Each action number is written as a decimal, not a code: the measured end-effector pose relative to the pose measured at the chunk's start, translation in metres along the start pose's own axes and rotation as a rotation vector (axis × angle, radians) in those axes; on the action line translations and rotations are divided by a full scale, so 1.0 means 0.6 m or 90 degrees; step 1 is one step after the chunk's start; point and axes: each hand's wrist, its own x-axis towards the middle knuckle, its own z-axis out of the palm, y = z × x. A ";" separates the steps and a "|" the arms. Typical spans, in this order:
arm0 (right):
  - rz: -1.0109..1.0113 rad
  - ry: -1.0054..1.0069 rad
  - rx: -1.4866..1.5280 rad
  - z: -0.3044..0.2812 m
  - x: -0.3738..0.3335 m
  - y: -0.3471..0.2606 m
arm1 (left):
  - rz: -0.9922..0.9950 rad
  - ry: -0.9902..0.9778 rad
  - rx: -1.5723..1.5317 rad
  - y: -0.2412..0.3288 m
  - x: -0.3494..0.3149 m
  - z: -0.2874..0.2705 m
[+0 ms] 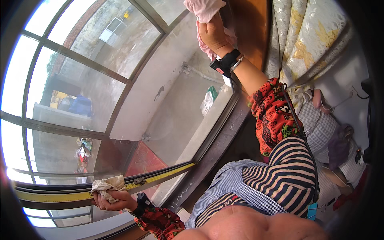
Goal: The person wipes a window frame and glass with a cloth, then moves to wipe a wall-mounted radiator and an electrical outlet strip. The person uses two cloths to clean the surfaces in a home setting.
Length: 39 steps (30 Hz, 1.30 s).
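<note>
While clutching a beige rag (108,185) in the left hand (114,202), near left, at the yellow rail (164,175) running lengthwise left to right, grips pink cloth (206,10) far right with the right hand (216,35), farther from that rail.

Window (86,76) left, curtain (306,38) right, cloths (109,183) in left hand (116,201) and right hand (215,37)

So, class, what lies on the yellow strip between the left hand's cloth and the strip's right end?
In the head view, a small dark fitting sits on the yellow strip, just right of the cloth.
</note>
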 end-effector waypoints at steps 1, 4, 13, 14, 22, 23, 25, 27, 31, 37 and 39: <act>0.035 0.007 0.018 -0.008 -0.072 0.003 | 0.015 0.009 -0.011 -0.003 0.007 -0.002; 0.125 -0.052 -0.059 -0.039 -0.266 0.009 | 0.045 0.014 0.009 -0.008 0.028 -0.012; 0.658 -0.104 -0.182 -0.077 -0.754 0.024 | 0.033 0.017 0.071 -0.001 0.024 -0.027; 0.790 -0.171 -0.165 -0.083 -0.790 0.032 | 0.034 0.014 0.071 -0.002 0.022 -0.029; 0.867 -0.109 -0.271 -0.020 -0.948 -0.219 | 0.041 -0.001 0.078 -0.020 0.027 -0.042; 0.956 -0.126 -0.238 -0.013 -0.953 -0.273 | 0.041 0.000 0.079 -0.020 0.030 -0.044; 1.022 -0.181 -0.286 0.002 -0.948 -0.367 | 0.039 0.002 0.077 -0.022 0.034 -0.046; 1.148 -0.145 -0.179 -0.005 -0.943 -0.392 | 0.038 0.002 0.076 -0.025 0.039 -0.048; 1.475 -0.124 0.080 -0.039 -0.894 -0.349 | 0.036 0.001 0.076 -0.037 0.044 -0.056; 1.163 -0.085 -0.032 -0.078 -0.829 -0.068 | 0.040 -0.007 0.086 -0.077 0.044 -0.077; 1.074 -0.088 -0.064 -0.076 -0.846 -0.042 | 0.035 0.004 0.087 -0.089 0.048 -0.084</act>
